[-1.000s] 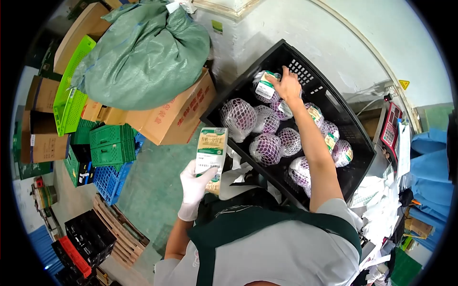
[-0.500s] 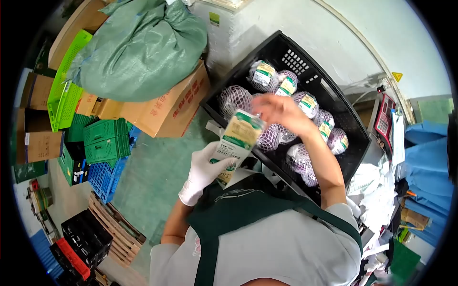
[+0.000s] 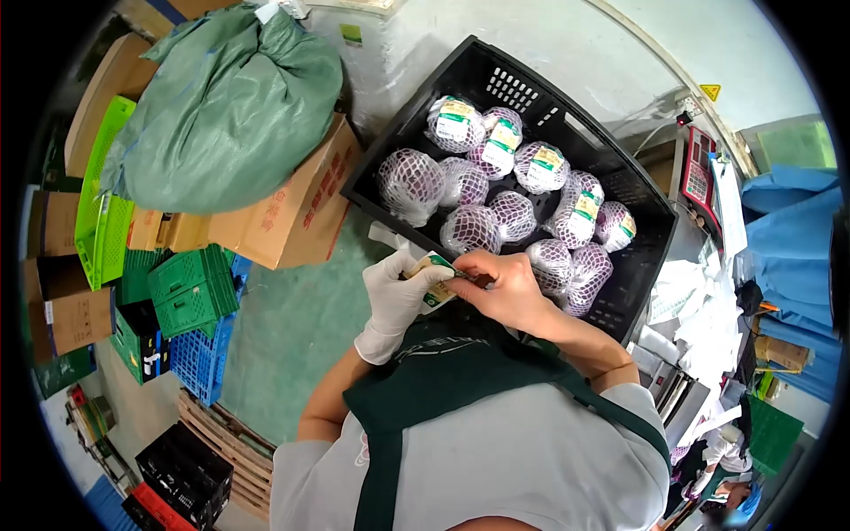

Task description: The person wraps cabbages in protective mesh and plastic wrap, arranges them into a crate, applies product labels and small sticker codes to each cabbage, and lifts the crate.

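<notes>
Green sack (image 3: 221, 111) atop cardboard box (image 3: 283, 221); green crates (image 3: 190, 288), wooden pallet (image 3: 230, 442) nearby.

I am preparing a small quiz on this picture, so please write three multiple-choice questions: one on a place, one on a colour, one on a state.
1. Where do the net-wrapped purple cabbages lie?
A. in the black crate
B. on the wooden pallet
C. in the cardboard box

2. What colour is the big sack on the cardboard boxes?
A. red
B. green
C. white

3. How does the sheet of labels stand?
A. lying in the crate
B. fallen on the floor
C. held by both hands

Answers:
1 A: the cabbages fill the black crate.
2 B: the sack is plainly green.
3 C: the gloved left hand grips it and the bare right hand pinches at its edge.
</notes>
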